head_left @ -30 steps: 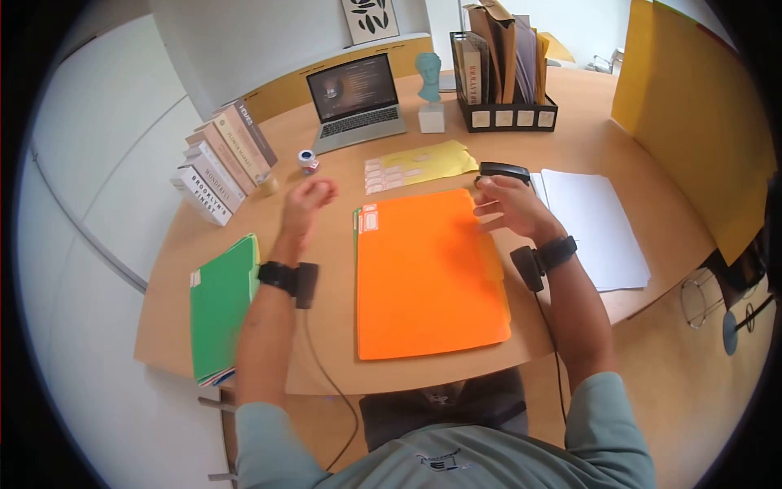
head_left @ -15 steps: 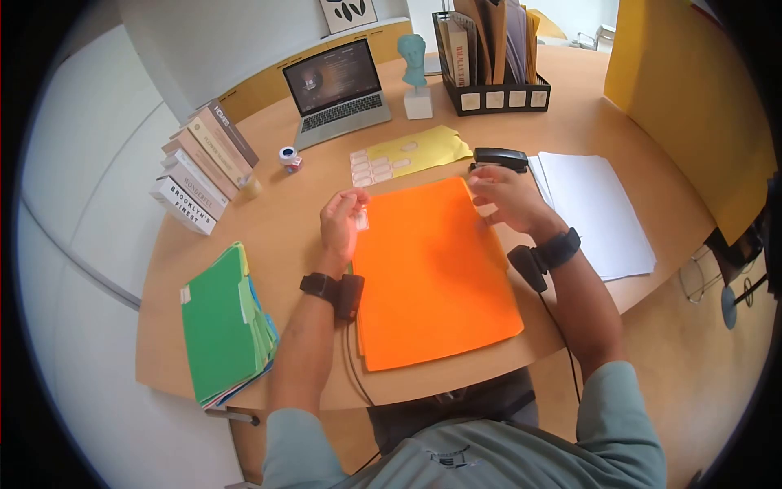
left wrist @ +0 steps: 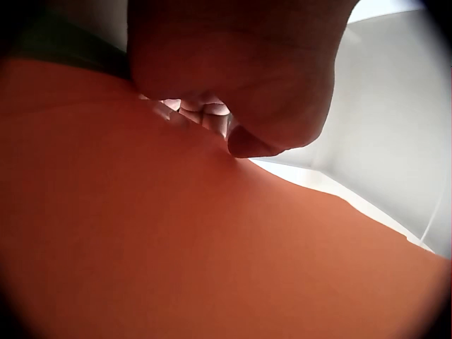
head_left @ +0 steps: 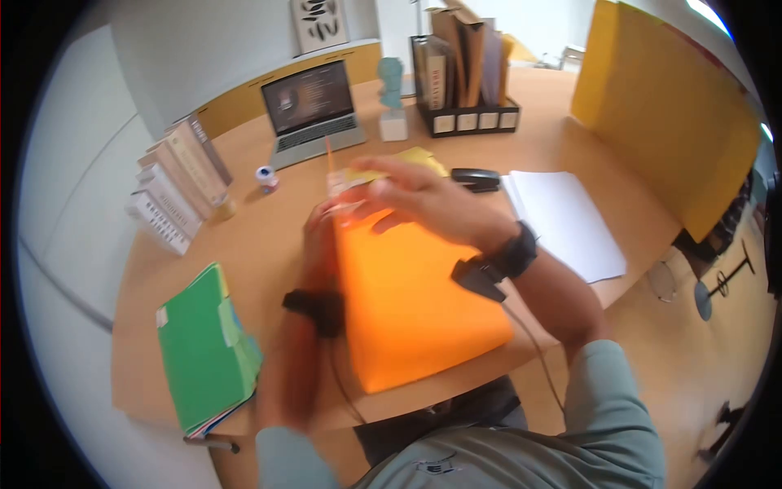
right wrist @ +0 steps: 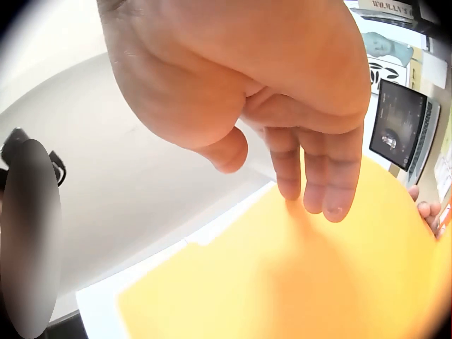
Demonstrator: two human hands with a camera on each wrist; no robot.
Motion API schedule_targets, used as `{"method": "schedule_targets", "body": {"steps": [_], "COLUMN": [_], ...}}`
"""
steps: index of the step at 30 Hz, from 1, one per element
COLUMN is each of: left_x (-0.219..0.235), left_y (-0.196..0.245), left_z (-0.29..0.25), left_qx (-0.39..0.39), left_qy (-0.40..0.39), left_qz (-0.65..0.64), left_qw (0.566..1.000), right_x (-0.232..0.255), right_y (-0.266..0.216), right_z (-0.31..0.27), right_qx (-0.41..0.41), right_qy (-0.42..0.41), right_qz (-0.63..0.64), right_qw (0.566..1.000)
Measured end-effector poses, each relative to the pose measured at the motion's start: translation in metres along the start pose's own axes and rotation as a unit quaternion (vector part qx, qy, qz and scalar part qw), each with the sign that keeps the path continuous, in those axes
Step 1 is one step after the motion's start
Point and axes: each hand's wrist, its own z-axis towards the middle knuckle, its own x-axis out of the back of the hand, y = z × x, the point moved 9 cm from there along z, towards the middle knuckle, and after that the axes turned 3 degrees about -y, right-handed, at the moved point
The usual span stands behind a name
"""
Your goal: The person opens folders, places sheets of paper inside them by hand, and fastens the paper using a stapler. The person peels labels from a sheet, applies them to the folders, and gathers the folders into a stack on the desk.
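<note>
An orange folder lies in front of me on the wooden desk, with its left edge raised. My left hand, blurred by motion, grips that left edge near the top corner. In the left wrist view the curled fingers press against the orange surface. My right hand hovers over the folder's top end with its fingers stretched out to the left. The right wrist view shows the right hand open, its straight fingertips just above the orange sheet.
A stack of green folders sits at the left front edge. Leaning books and a laptop stand behind. A black stapler, white paper, a file organizer, a small bust and a yellow panel are to the right.
My left hand came down from the air to the folder's left edge and raised it. The right hand swept left across the folder's top. The head camera shifted.
</note>
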Motion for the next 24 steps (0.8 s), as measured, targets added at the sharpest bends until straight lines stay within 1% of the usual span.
{"method": "schedule_targets", "body": {"steps": [2,3,4,5,6,7,8,9,10,11,12,13,14,16,19,22,24], "left_x": [0.001,0.007,0.018,0.019,0.030,0.041,0.039,0.037,0.031,0.025,0.022,0.023,0.025,0.031,0.034,0.035,0.036], "left_y": [0.013,0.016,0.012,0.014,-0.004,-0.022,-0.016,-0.010,0.001,0.012,0.018,0.019,0.019,0.013,0.005,0.000,0.000], "left_z": [-0.002,-0.006,-0.011,-0.013,-0.005,0.002,0.001,-0.004,-0.013,-0.023,-0.029,-0.033,-0.034,-0.031,-0.029,-0.027,-0.027], "left_qx": [0.033,0.050,0.068,-0.008,0.004,0.023,-0.027,-0.076,-0.111,-0.147,-0.158,-0.165,-0.166,-0.156,-0.144,-0.137,-0.134], "left_qy": [0.006,0.013,0.023,-0.013,-0.034,-0.050,-0.068,-0.086,-0.065,-0.047,-0.039,-0.036,-0.036,-0.043,-0.049,-0.050,-0.051], "left_qz": [0.078,0.119,0.163,0.152,-0.001,-0.154,-0.189,-0.222,-0.255,-0.286,-0.302,-0.308,-0.313,-0.316,-0.313,-0.312,-0.311], "left_qw": [0.996,0.992,0.984,0.988,0.999,0.987,0.979,0.968,0.958,0.946,0.939,0.936,0.934,0.935,0.938,0.939,0.939], "right_x": [-0.014,-0.014,0.001,0.023,0.046,0.089,0.130,0.154,0.229,0.270,0.309,0.309,0.338,0.328,0.341,0.347,0.352], "right_y": [-0.009,-0.014,-0.014,-0.012,-0.010,0.000,0.000,-0.016,0.015,0.016,0.020,0.008,0.020,0.021,0.045,0.054,0.056], "right_z": [-0.012,-0.024,-0.035,-0.050,-0.066,-0.085,-0.111,-0.134,-0.173,-0.212,-0.243,-0.263,-0.289,-0.310,-0.323,-0.321,-0.320], "right_qx": [0.021,0.044,0.040,0.037,0.036,-0.009,-0.052,-0.108,-0.205,-0.303,-0.305,-0.334,-0.365,-0.323,-0.421,-0.396,-0.381], "right_qy": [-0.046,-0.057,-0.033,-0.012,0.006,0.101,0.195,0.220,0.283,0.351,0.345,0.354,0.363,0.400,0.399,0.392,0.389], "right_qz": [-0.063,-0.106,-0.191,-0.272,-0.350,-0.397,-0.439,-0.579,-0.555,-0.552,-0.626,-0.599,-0.591,-0.536,-0.472,-0.448,-0.457], "right_qw": [0.997,0.992,0.980,0.962,0.936,0.912,0.876,0.777,0.755,0.693,0.629,0.636,0.621,0.670,0.664,0.699,0.703]}}
